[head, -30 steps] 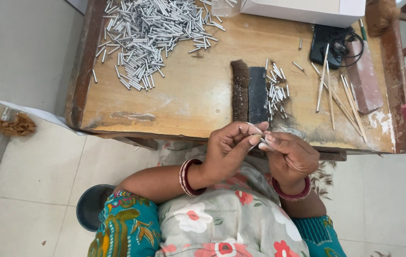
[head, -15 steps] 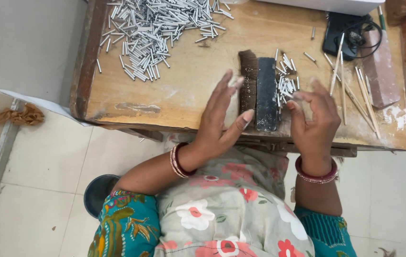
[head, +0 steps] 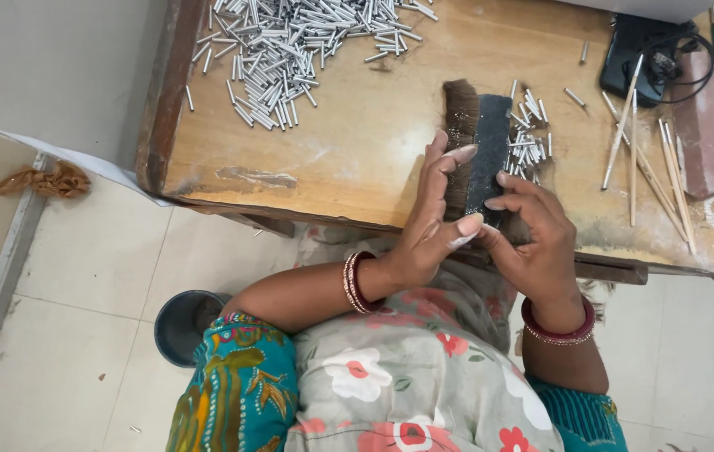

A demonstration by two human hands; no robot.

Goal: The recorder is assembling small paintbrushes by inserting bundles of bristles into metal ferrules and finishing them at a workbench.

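Note:
My left hand (head: 428, 238) reaches over the table's front edge, its fingertips spread over a dark brown bristle strip (head: 460, 117). A small pale piece (head: 463, 241) is pinched under its thumb, and what the piece is cannot be told. My right hand (head: 537, 238) lies beside it. Its curled fingers rest on the black strip (head: 491, 138) and one fingertip touches the pale piece. A small heap of short metal tubes (head: 529, 138) lies just right of the strips.
On the wooden table (head: 357, 159) a large pile of metal tubes (head: 290, 42) lies at the far left. Thin wooden sticks (head: 650, 159), a reddish block (head: 704, 117) and a black device with a cable (head: 643, 50) lie to the right. A dark bucket (head: 179, 328) stands on the floor.
A second ago both hands held something small together near my lap. They then went flat onto the strips, and now the fingers are curled there with the thumbs meeting.

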